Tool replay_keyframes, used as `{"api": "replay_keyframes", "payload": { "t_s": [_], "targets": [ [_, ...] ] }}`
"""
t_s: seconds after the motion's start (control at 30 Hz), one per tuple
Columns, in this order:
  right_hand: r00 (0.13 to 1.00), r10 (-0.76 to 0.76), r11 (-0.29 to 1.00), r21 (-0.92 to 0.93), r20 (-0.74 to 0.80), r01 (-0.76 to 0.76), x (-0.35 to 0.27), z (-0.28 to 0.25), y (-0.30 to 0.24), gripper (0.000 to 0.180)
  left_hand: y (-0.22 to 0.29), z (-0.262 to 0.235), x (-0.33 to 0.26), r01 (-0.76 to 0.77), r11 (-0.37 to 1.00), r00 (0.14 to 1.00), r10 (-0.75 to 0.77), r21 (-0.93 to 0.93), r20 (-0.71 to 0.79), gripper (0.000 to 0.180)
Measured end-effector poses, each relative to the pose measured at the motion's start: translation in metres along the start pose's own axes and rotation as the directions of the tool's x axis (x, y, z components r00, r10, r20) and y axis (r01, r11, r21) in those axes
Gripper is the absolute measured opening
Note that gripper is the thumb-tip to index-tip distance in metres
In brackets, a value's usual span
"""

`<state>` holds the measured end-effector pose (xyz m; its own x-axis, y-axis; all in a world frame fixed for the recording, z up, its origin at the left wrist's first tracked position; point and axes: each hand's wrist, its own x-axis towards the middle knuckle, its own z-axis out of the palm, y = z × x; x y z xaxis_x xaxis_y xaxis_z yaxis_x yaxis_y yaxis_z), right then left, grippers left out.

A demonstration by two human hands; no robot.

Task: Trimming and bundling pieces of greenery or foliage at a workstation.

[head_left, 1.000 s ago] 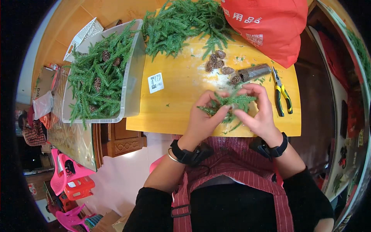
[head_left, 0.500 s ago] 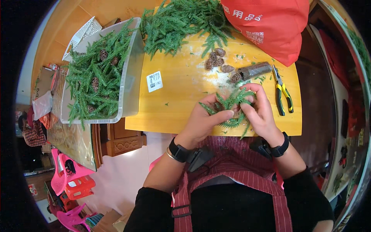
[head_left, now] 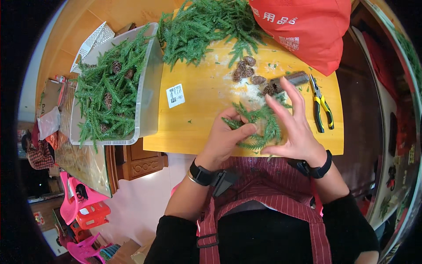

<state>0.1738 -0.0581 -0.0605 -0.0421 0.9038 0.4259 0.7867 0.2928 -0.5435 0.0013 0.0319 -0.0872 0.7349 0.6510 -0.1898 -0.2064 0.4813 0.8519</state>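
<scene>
Over the near edge of the yellow table point(head_left: 202, 101), both of my hands work on a small ring of green fir sprigs point(head_left: 259, 125). My left hand point(head_left: 228, 136) pinches the ring's left side between thumb and fingers. My right hand point(head_left: 296, 125) holds its right side, with the index and middle fingers stretched upward. Just beyond the ring lie a few brown pine cones point(head_left: 246, 70) on a dusting of white powder, and a grey cylinder-shaped roll point(head_left: 292, 80).
Yellow-handled pliers point(head_left: 322, 108) lie at the right. A pile of fir branches point(head_left: 206, 26) and a red bag point(head_left: 307, 26) sit at the far edge. A clear plastic tub point(head_left: 147, 92) of sprigs and cones stands at the left, pink stools point(head_left: 77, 207) below.
The sprig ring has been turned and lifted slightly in my hands. My right hand's fingers have opened upward, where earlier they curled over the sprigs.
</scene>
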Motion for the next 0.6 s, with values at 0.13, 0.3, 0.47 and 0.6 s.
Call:
{"api": "replay_keyframes", "payload": {
  "t_s": [0.13,0.3,0.47,0.6],
  "targets": [
    [0.996,-0.087,0.983,-0.163,0.020,0.089,-0.0011,0.0006,0.0009,0.086,-0.0010,-0.0042,-0.0024,0.109,0.991,0.994,-0.109,0.081,-0.006,0.017],
    [0.992,-0.089,0.984,-0.146,0.084,0.101,0.0012,-0.0013,-0.0016,0.073,0.0025,-0.0014,-0.0039,0.219,0.976,0.974,-0.219,0.005,0.065,0.017],
    [0.986,-0.104,0.993,-0.045,0.133,0.111,0.0017,0.0015,0.0008,0.069,-0.0010,-0.0040,-0.0023,0.177,0.982,0.961,-0.188,0.067,0.201,0.020],
    [0.982,-0.111,0.991,-0.051,0.150,0.120,0.0021,0.0015,0.0004,0.068,-0.0031,-0.0065,-0.0025,0.240,0.971,0.952,-0.236,0.004,0.193,0.018]
  ]
}}
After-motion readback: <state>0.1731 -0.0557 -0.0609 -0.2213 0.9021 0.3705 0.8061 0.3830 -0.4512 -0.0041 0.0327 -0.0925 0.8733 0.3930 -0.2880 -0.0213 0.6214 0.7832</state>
